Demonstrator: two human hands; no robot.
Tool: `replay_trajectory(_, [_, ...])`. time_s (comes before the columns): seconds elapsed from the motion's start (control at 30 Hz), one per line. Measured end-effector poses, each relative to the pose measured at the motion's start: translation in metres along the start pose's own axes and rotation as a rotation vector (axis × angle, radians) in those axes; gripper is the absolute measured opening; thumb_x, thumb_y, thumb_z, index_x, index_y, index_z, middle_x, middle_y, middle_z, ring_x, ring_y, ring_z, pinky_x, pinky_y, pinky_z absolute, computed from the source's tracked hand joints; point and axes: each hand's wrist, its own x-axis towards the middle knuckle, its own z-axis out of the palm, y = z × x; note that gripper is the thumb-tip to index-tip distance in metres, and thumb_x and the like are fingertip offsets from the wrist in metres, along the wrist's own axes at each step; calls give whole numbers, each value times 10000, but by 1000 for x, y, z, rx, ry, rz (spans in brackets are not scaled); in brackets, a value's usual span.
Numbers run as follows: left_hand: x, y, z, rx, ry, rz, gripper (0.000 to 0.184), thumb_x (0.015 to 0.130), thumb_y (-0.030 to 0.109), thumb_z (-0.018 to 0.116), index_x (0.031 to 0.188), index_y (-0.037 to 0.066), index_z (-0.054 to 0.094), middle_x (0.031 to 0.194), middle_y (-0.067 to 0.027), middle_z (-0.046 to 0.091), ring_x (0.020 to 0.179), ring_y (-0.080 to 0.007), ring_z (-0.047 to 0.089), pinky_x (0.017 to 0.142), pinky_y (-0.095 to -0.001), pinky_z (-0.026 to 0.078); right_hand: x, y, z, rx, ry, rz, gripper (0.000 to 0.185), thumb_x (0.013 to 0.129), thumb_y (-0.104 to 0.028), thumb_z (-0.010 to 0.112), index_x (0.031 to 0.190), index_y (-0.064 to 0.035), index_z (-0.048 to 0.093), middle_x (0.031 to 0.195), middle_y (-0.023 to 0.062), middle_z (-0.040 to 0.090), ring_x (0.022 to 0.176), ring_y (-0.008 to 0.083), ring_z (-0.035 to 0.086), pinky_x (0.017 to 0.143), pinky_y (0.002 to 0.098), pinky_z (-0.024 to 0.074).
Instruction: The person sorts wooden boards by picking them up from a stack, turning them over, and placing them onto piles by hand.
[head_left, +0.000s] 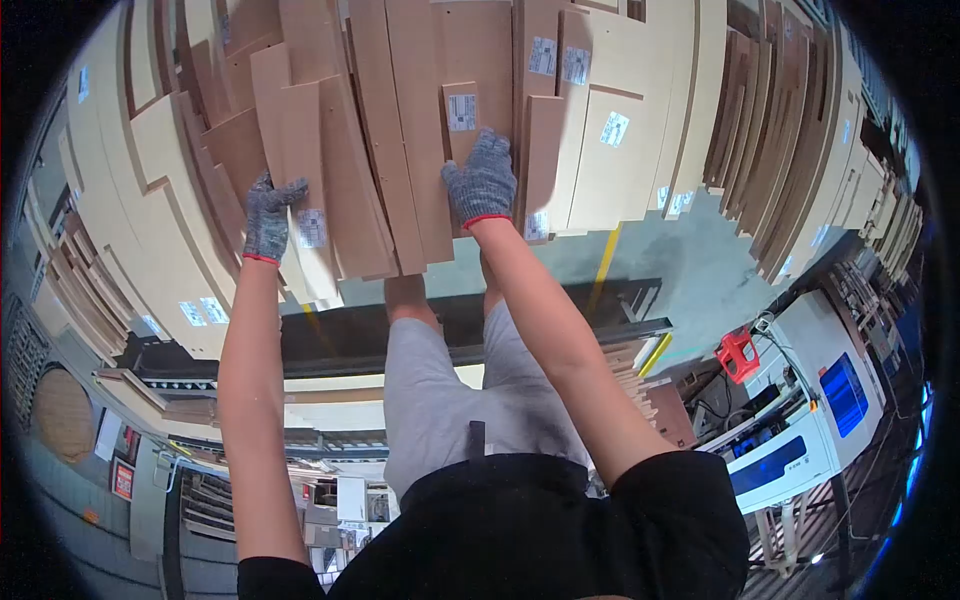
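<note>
My left hand (268,215), in a grey knitted glove with a red cuff, is at the left edge of a narrow brown board (301,140) that bears a white label. Its thumb points right over the board and its other fingers look bent; whether they grip the board cannot be made out. My right hand (484,180), gloved the same way, lies with fingers stretched out on the lower part of a small brown board (461,112) with a label near its top. A brown board (543,150) with a label at its lower end is just right of that hand.
Pale labelled panels (612,130) lie right of the brown boards, with more pale panels (165,235) at the left. Stacked strips (770,130) stand at the far right. A dark metal beam (330,350) crosses near my legs. A white machine (800,440) and red object (737,355) are lower right.
</note>
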Motion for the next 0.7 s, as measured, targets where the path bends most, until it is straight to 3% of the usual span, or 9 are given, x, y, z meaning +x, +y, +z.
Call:
replay_trajectory(0.07, [2,-1,-3,-55,-2,-31,502,759,25,765,1240,-8,625,1081,-77,708,958,-195,687,889,-333,552,3,0,-6,59,-57,26,803,786,-344,765,1415,24,427,1361,288,510,1267,413,533,1049,462,468])
replay_trajectory(0.17, [-1,2,-1,-43,-22,43,511,758,19,762,1249,0,622,1091,-73,705,975,-199,685,893,-336,552,-4,2,-19,185,29,-81,784,765,-331,781,1378,33,455,1314,267,533,1223,408,557,1026,456,478])
replay_trajectory(0.37, [-3,7,-1,-69,-6,-1,489,761,16,765,1230,-1,629,1107,-76,703,1005,-199,677,908,-330,540,-41,25,-99,426,40,-61,749,719,-245,823,1340,19,497,1208,195,559,1123,321,594,970,403,502])
replay_trajectory(0.43, [-3,8,3,-83,3,4,462,764,20,766,1208,0,638,1095,-76,702,995,-201,679,898,-327,540,-37,60,-121,285,128,-38,751,714,-212,825,1348,19,497,1191,176,562,1093,288,600,955,388,508])
replay_trajectory(0.5, [-4,8,4,-72,26,23,432,767,26,768,1182,3,649,1075,-74,702,977,-203,681,885,-326,541,-23,103,-130,326,249,-27,678,700,-233,800,1283,5,548,1153,173,582,1030,325,607,924,412,512])
replay_trajectory(0.7, [-9,14,-2,-26,72,-35,406,762,81,785,1147,28,667,1026,-47,691,959,-189,666,885,-338,526,-3,188,-137,156,275,34,726,721,-229,800,1345,18,525,1141,187,573,1029,318,605,921,418,511])
